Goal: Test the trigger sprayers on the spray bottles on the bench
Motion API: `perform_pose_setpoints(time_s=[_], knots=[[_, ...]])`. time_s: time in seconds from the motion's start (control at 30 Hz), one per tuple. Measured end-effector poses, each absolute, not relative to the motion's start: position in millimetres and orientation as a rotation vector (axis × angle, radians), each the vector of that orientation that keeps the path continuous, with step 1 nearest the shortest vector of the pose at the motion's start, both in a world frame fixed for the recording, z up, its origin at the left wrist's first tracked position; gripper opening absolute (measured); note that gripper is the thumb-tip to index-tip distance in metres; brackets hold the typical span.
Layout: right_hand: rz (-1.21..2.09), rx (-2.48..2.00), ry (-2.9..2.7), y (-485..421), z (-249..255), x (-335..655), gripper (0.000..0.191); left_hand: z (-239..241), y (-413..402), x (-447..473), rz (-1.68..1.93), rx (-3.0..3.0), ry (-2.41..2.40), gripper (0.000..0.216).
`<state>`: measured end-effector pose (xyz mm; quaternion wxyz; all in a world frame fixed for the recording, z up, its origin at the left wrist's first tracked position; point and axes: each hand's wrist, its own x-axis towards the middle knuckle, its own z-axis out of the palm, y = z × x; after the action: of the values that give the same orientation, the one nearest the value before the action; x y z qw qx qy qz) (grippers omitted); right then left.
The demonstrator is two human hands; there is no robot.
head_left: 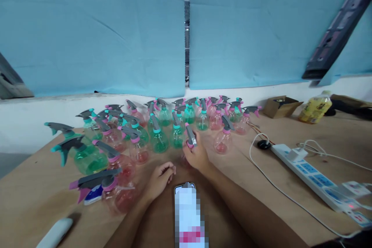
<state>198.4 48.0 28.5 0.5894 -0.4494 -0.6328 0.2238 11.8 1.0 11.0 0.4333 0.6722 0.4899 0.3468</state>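
My right hand [197,155] is wrapped round a pink spray bottle [190,136] with a grey trigger head; most of its body is hidden behind my fingers. Loosely curled, my left hand [162,178] rests on the wooden table with nothing visible in it. Just beyond my hands stand a green spray bottle [159,139] and another green spray bottle [176,135]. To the right of my right hand is a pink spray bottle [223,141] on its own. A phone [187,209] with a lit screen lies below my hands, its picture blurred out.
Several more pink and green spray bottles [90,159] crowd the table's left and back. On the right are a power strip [308,176] with plugs and white cables, a black mouse-like object [264,144], a cardboard box [280,107] and a yellow-labelled bottle [315,108].
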Motion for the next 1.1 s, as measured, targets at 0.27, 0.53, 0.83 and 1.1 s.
perform_pose_setpoints(time_s=[0.27,0.53,0.83,1.1], knots=[[0.0,-1.208,-1.497,66.5,8.1,219.5,0.057,15.7,-0.7,13.1,0.837,1.693,1.259,0.034],[-0.139,-1.456,-1.452,76.5,8.6,215.8,0.053,15.9,-1.7,13.2,0.83,1.711,1.262,0.038],[0.198,-1.083,-1.416,91.9,-12.5,216.8,0.069,14.8,-0.3,13.4,0.828,1.719,1.258,0.038],[0.227,-1.065,-1.411,87.0,-5.7,216.7,0.08,10.3,2.2,12.4,0.842,1.726,1.233,0.038]])
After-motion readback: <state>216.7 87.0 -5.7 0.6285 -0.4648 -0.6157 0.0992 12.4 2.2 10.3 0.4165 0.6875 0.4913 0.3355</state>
